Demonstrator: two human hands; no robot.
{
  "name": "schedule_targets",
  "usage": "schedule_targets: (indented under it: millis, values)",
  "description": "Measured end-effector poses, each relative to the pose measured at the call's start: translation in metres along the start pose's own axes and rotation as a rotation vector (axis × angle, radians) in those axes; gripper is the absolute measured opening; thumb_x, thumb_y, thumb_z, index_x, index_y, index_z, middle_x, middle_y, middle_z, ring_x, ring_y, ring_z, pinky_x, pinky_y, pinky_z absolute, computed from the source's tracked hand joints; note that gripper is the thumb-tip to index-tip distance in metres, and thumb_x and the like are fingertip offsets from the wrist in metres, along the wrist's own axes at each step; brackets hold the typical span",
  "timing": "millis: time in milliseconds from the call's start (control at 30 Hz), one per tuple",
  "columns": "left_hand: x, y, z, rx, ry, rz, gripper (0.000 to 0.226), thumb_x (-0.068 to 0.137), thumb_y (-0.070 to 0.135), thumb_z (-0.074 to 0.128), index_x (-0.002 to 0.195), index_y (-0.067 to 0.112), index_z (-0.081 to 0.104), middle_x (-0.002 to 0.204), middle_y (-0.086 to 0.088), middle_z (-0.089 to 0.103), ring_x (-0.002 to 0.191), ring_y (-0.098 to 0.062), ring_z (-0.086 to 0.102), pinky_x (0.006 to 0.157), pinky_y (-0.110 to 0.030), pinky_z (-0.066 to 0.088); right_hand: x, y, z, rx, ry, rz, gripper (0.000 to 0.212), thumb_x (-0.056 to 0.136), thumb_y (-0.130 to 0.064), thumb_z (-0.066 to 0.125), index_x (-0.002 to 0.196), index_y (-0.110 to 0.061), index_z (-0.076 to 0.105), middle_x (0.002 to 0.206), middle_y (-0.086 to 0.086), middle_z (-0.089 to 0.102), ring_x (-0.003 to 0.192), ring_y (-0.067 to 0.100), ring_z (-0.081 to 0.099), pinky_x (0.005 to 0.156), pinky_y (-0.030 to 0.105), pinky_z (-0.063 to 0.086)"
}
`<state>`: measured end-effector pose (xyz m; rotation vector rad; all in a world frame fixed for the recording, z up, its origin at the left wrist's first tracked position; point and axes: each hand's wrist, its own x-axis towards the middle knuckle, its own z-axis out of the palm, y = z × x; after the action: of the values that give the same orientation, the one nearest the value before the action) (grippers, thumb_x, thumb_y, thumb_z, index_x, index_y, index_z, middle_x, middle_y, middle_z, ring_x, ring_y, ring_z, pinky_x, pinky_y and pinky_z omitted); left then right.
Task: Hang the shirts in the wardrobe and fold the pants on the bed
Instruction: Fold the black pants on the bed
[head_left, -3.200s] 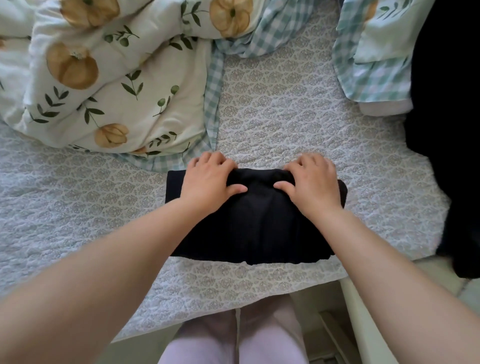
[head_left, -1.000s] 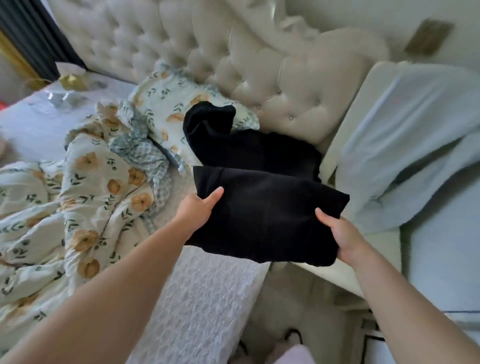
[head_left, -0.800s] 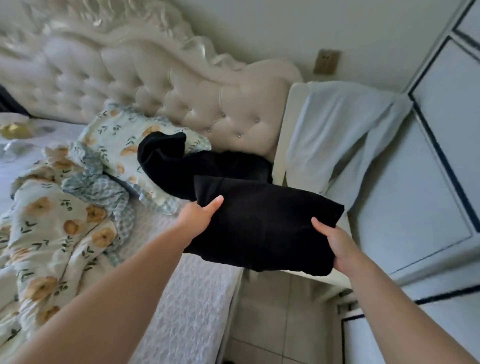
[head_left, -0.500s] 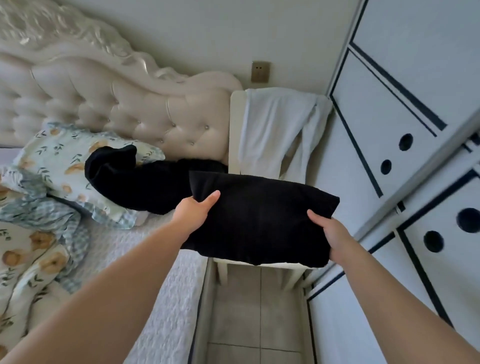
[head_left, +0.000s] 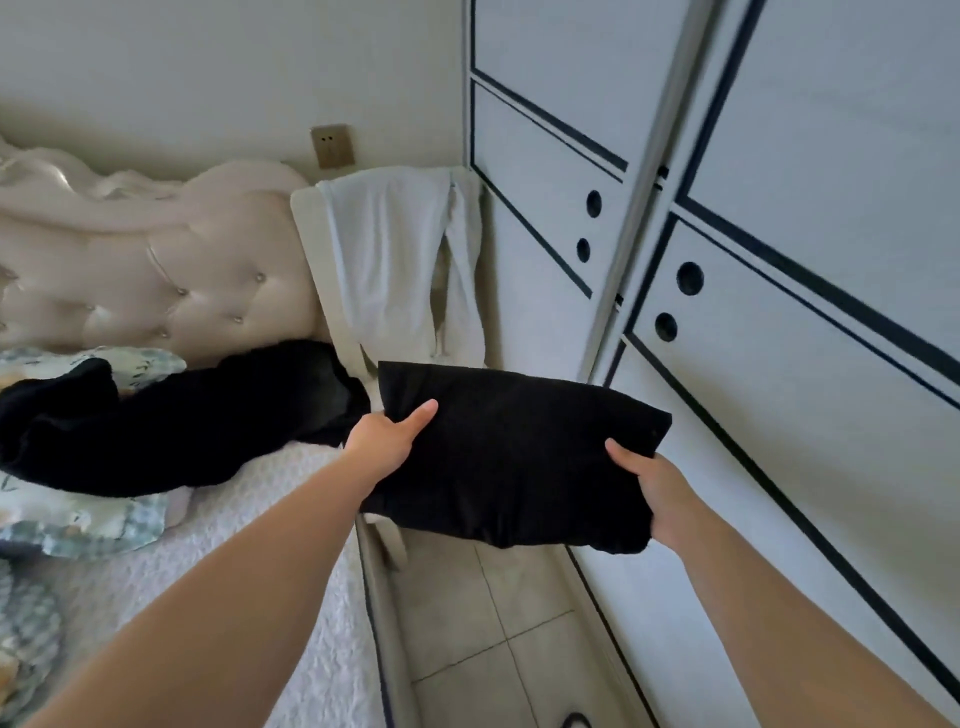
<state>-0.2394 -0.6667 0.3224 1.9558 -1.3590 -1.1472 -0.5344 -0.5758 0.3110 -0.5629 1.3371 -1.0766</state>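
Observation:
I hold the folded black pants in the air over the gap between the bed and the wardrobe. My left hand grips their left edge, thumb on top. My right hand grips the right edge, thumb on top, fingers hidden underneath. A second black garment lies crumpled on the bed across a floral pillow. The white wardrobe with black trim and round finger holes stands at the right, its sliding doors closed.
A chair with a white garment draped over its back stands between the padded headboard and the wardrobe. A narrow strip of tiled floor runs between bed and wardrobe. A wall socket sits above the chair.
Both hands lifted the folded pants off the bed and carried them to the right. My view swung from the bed to the headboard, chair and wardrobe doors.

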Motion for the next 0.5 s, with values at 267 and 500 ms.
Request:
schedule_targets:
  millis: [267,500]
  values:
    - [-0.067,0.009,0.044,0.119,-0.145,0.099,0.05,0.075,0.073,0.054,0.074,0.024,0.05,0.076,0.005,0.057,0.068,-0.012,0.053,0.052,-0.021,0.034,-0.086,0.044,-0.058,0.072,0.165,-0.015,0.05,0.069,-0.038,0.074,0.113,-0.02,0.063,0.103,0.005,0.072,0.098,0.029,0.067,0.087,0.046,0.053]
    - [-0.135,0.01,0.09,0.124,-0.222,0.193,0.054,0.079,0.069,0.054,0.095,0.018,0.056,0.083,0.006,0.059,0.074,-0.012,0.054,0.074,-0.031,0.043,-0.157,0.069,-0.116,0.083,0.213,-0.024,0.054,0.07,-0.04,0.074,0.118,-0.02,0.061,0.11,0.005,0.07,0.104,0.029,0.064,0.092,0.047,0.05]
